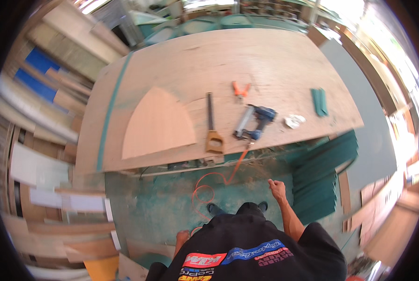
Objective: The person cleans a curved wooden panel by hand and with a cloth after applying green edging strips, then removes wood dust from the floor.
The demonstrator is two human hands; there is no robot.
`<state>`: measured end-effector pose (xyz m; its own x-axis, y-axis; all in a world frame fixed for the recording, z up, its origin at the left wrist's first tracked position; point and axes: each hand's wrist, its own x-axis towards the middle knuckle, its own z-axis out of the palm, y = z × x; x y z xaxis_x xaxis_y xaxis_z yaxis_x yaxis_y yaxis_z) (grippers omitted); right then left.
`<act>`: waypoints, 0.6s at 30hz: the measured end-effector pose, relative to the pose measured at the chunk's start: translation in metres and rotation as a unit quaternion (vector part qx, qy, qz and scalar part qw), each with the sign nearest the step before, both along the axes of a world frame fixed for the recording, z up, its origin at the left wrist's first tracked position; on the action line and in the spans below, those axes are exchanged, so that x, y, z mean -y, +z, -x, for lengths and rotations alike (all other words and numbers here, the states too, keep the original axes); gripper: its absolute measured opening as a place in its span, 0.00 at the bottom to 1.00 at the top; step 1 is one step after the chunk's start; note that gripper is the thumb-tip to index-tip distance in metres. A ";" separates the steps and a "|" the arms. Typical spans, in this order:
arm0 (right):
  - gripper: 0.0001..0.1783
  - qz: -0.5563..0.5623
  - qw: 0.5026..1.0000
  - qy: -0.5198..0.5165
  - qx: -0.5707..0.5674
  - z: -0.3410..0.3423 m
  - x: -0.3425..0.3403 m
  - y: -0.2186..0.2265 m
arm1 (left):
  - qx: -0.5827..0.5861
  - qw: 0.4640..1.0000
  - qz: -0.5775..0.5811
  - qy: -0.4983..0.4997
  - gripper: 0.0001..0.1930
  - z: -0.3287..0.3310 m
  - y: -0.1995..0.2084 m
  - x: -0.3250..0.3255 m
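Note:
My right hand (277,188) hangs in front of the worktable's near edge, fingers curled and nothing visible in them. Low by my side, my left hand (182,235) shows only in part, and its fingers are too small to read. Neither hand touches the plywood tabletop (172,56). On it lie a pointed-arch wood panel (160,126), a handsaw (214,141) with a wooden handle, and a blue-black pneumatic nail gun (261,117). Orange-handled pliers (240,89), a crumpled white piece (294,121) and dark green strips (319,102) lie around them.
An orange air hose (237,164) runs from the nail gun down to the floor and loops near my feet. Dark green ridged sheets (315,187) stand under the table's right side. Boards (55,201) are stacked at the left; a grey panel (355,89) flanks the right.

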<state>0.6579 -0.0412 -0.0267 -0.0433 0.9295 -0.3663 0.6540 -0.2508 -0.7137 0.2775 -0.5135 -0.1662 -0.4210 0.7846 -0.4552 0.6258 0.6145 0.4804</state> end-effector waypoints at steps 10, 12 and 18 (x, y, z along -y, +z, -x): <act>0.16 -0.044 0.954 0.250 -0.157 0.226 0.001 0.101 | 0.065 0.926 -0.015 0.370 0.17 0.046 -0.012 -0.012; 0.16 -0.057 0.940 0.325 -0.081 0.265 -0.007 0.097 | 0.074 0.903 -0.077 0.416 0.17 0.063 0.010 -0.049; 0.39 -0.171 0.924 0.341 -0.005 0.385 -0.021 0.059 | 0.002 0.794 -0.269 0.545 0.19 0.194 0.110 -0.173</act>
<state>0.2731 -0.0206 0.0320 -0.6644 0.7456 -0.0523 0.5696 0.4597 -0.6814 0.0838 -0.3402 -0.0561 -0.9829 0.0361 -0.1805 -0.1393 0.4952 0.8575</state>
